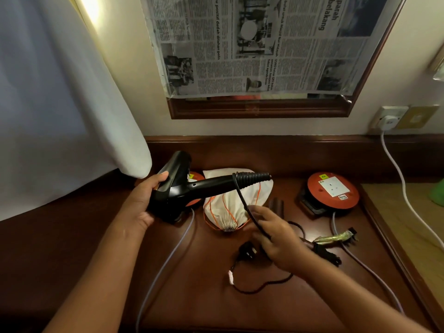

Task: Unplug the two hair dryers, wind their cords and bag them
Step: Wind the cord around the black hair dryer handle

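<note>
My left hand (144, 203) grips the body of a black hair dryer (182, 186), held above the desk with its handle pointing right. Its black cord (242, 200) drops from the handle's end into my right hand (276, 239), which pinches it. The cord's black plug (247, 249) lies loose on the desk below, with slack cord curling around it. A white drawstring bag (230, 203) with orange strings lies closed behind the dryer.
A red extension reel with a white socket (332, 191) stands at the right; another red reel (195, 176) hides behind the dryer. Grey cables (168, 258) cross the brown desk (204, 296). A white plug (388, 122) sits in the wall socket. A white curtain (60, 104) hangs left.
</note>
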Demonstrator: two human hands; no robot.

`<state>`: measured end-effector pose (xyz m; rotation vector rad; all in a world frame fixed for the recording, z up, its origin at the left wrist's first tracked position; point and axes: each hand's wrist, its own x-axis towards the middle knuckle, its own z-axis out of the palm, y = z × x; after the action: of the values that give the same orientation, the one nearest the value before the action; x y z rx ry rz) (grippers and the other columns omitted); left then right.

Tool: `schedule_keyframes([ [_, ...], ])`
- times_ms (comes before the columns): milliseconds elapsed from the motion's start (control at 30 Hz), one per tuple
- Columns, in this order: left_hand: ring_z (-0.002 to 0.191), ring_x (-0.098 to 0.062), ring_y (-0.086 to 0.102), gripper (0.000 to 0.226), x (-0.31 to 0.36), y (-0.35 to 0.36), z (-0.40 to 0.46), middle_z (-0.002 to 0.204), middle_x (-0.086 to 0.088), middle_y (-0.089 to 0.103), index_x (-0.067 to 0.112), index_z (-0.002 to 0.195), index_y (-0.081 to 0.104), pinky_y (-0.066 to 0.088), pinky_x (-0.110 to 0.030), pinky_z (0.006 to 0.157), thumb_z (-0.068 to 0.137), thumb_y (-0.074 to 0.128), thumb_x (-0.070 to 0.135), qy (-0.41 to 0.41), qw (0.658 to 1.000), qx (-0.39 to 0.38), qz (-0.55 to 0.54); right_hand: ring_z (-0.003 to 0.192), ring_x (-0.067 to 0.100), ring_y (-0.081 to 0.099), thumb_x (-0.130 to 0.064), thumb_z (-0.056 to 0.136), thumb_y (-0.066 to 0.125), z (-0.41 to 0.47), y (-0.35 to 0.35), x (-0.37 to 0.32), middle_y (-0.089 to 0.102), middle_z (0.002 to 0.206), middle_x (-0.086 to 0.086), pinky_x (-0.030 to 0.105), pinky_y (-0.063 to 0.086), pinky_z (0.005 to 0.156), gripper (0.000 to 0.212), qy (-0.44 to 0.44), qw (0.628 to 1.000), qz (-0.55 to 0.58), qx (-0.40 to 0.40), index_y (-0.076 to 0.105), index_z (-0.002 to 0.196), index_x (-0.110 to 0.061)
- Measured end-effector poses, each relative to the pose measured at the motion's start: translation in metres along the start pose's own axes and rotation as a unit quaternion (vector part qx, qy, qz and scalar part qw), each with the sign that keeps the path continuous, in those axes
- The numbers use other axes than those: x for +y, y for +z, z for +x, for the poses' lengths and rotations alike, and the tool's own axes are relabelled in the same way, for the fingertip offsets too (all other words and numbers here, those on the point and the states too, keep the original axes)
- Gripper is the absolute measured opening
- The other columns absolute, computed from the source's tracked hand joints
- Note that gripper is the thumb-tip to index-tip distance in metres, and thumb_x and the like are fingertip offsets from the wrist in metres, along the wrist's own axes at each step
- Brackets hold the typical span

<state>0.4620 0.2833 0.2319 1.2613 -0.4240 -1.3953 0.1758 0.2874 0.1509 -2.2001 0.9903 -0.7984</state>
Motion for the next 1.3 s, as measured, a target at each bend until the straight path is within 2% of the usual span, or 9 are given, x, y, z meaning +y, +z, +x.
schedule_keyframes([
  [100, 0.054, -0.02, 0.069, 0.013, 0.0, 0.003, 0.002, 0.067, -0.009, 0.072, 0.01, 0.098, 0.063, 0.056, -0.031, 0.045, 0.092, 0.054, 0.018, -0.002, 1.0, -0.014, -0.012, 0.07, 0.008, 0.069, 0.001, 0.094, 0.05, -0.007, 0.01, -0.017, 0.067, 0.104, 0.002, 0.02, 0.054, 0.061, 0.019, 0.171, 0.945, 0.28, 0.004, 0.065, 0.104, -0.004],
  [200, 0.056, -0.022, 0.07, 0.018, 0.0, 0.006, 0.004, 0.069, -0.01, 0.072, 0.009, 0.104, 0.062, 0.056, -0.033, 0.046, 0.092, 0.055, 0.02, -0.009, 1.0, -0.019, -0.019, 0.033, 0.019, 0.046, -0.019, 0.096, 0.049, -0.012, 0.022, -0.021, 0.06, 0.056, 0.01, 0.02, 0.033, 0.034, 0.02, 0.249, 0.894, 0.374, 0.003, 0.065, 0.103, -0.01],
  [300, 0.061, -0.023, 0.07, 0.025, 0.002, 0.007, 0.005, 0.075, -0.011, 0.073, 0.01, 0.112, 0.062, 0.058, -0.035, 0.051, 0.09, 0.058, 0.023, -0.018, 0.999, -0.022, -0.02, 0.029, 0.011, 0.025, -0.042, 0.088, 0.047, -0.013, 0.029, -0.013, 0.035, 0.038, 0.006, 0.016, 0.02, 0.038, 0.043, 0.28, 0.865, 0.415, 0.028, 0.068, 0.088, -0.005],
  [467, 0.066, -0.025, 0.071, 0.026, 0.007, 0.005, 0.004, 0.079, -0.012, 0.073, 0.01, 0.111, 0.063, 0.059, -0.04, 0.055, 0.089, 0.059, 0.023, -0.016, 0.999, -0.033, -0.033, 0.052, 0.015, 0.012, -0.039, 0.094, 0.044, -0.008, 0.018, 0.005, 0.025, 0.055, 0.002, 0.026, 0.01, 0.047, 0.046, 0.32, 0.78, 0.537, -0.01, 0.064, 0.071, -0.004],
  [633, 0.064, -0.021, 0.07, 0.02, 0.015, 0.003, 0.005, 0.076, -0.008, 0.072, 0.013, 0.103, 0.065, 0.059, -0.036, 0.063, 0.091, 0.056, 0.025, -0.001, 0.999, -0.041, -0.01, 0.054, 0.014, 0.027, -0.036, 0.084, 0.057, 0.021, 0.01, 0.025, 0.029, 0.058, 0.002, 0.026, 0.022, 0.052, 0.03, 0.277, 0.82, 0.499, -0.032, 0.057, 0.065, -0.012],
  [900, 0.064, -0.02, 0.07, 0.023, 0.022, 0.0, 0.004, 0.077, -0.009, 0.073, 0.011, 0.105, 0.063, 0.059, -0.033, 0.062, 0.089, 0.057, 0.027, 0.006, 0.998, -0.063, 0.026, 0.037, 0.006, 0.022, -0.014, 0.096, 0.051, 0.091, -0.029, 0.03, 0.03, 0.042, -0.003, 0.016, 0.019, 0.037, 0.032, 0.282, 0.905, 0.318, 0.006, 0.054, 0.064, -0.007],
  [1033, 0.077, -0.024, 0.069, 0.039, 0.025, -0.002, 0.005, 0.092, -0.013, 0.071, 0.009, 0.108, 0.063, 0.054, -0.042, 0.085, 0.076, 0.066, 0.03, -0.031, 0.997, -0.068, 0.031, 0.038, 0.007, 0.036, 0.013, 0.083, 0.049, 0.122, -0.055, 0.019, 0.042, 0.047, 0.001, 0.019, 0.028, 0.039, 0.034, 0.214, 0.962, 0.171, -0.015, 0.06, 0.06, -0.008],
  [1133, 0.09, -0.028, 0.067, 0.053, 0.028, -0.003, 0.008, 0.108, -0.016, 0.068, 0.01, 0.121, 0.06, 0.048, -0.049, 0.096, 0.073, 0.07, 0.031, -0.049, 0.995, -0.073, 0.037, 0.045, 0.007, 0.047, -0.013, 0.091, 0.061, 0.148, -0.073, 0.005, 0.054, 0.057, 0.005, 0.014, 0.037, 0.043, 0.025, 0.187, 0.975, 0.098, -0.063, 0.066, 0.071, 0.002],
  [1300, 0.081, -0.025, 0.07, 0.045, 0.033, -0.001, 0.011, 0.095, -0.012, 0.071, 0.015, 0.115, 0.062, 0.054, -0.046, 0.08, 0.074, 0.066, 0.032, -0.054, 0.991, -0.101, 0.063, 0.052, -0.004, 0.053, -0.025, 0.09, 0.063, 0.178, -0.094, -0.016, 0.066, 0.062, -0.007, 0.011, 0.043, 0.058, 0.028, 0.132, 0.986, -0.029, -0.093, 0.069, 0.064, -0.017],
])
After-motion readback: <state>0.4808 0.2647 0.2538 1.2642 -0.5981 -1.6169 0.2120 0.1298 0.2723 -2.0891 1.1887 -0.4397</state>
